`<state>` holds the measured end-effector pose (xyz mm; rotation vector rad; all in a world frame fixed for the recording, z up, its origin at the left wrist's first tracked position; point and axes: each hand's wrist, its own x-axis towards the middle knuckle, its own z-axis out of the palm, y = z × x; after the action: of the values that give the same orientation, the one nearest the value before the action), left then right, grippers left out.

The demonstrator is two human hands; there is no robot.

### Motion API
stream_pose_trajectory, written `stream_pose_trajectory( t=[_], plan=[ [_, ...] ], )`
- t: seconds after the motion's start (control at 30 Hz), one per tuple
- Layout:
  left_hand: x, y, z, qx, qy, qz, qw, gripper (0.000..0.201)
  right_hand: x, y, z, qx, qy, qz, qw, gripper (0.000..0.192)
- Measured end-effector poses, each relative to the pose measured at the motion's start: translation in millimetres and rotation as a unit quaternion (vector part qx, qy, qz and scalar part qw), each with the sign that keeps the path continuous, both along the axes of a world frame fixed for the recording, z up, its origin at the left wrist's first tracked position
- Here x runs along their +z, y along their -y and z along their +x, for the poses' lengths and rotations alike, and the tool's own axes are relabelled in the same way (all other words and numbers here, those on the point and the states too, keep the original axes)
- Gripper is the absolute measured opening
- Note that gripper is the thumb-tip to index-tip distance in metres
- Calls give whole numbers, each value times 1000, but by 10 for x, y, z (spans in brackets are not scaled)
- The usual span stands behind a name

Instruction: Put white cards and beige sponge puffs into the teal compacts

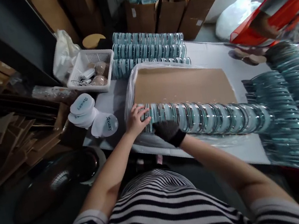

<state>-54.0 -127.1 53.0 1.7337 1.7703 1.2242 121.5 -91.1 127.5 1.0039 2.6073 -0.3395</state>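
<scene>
A long row of clear, rimmed round plastic pieces (207,115) stands on edge along the near side of a shallow plastic-lined carton (182,83). My left hand (136,121), bare, is closed about the row's left end, fingers and thumb touching the end pieces. Just to its right, my right hand (168,130) wears a dark knit glove and presses against the row's front side. The glove's fingers are bunched together, and what they hold, if anything, is hidden. Brown cardboard shows across the carton's bottom behind the row.
More rows of clear pieces (150,48) lie behind the carton; large stacks (287,112) fill the right. At left are a white basket (88,55) and round printed white pieces (83,109). A person in orange (278,10) is at upper right. Open cardboard boxes (140,16) stand behind.
</scene>
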Motion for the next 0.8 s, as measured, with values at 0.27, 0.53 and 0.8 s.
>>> stream_pose_trajectory(
  t=[0.27,0.53,0.8],
  plan=[
    [209,81,173,44,-33,-17,998,34,-539,529,320,-63,-26,-49,996,45],
    [298,-78,601,-72,-98,-23,992,54,229,-967,297,-128,18,33,991,36],
    [135,-122,579,-67,-94,-5,993,54,177,-1590,-262,-32,162,-162,973,33]
  ],
)
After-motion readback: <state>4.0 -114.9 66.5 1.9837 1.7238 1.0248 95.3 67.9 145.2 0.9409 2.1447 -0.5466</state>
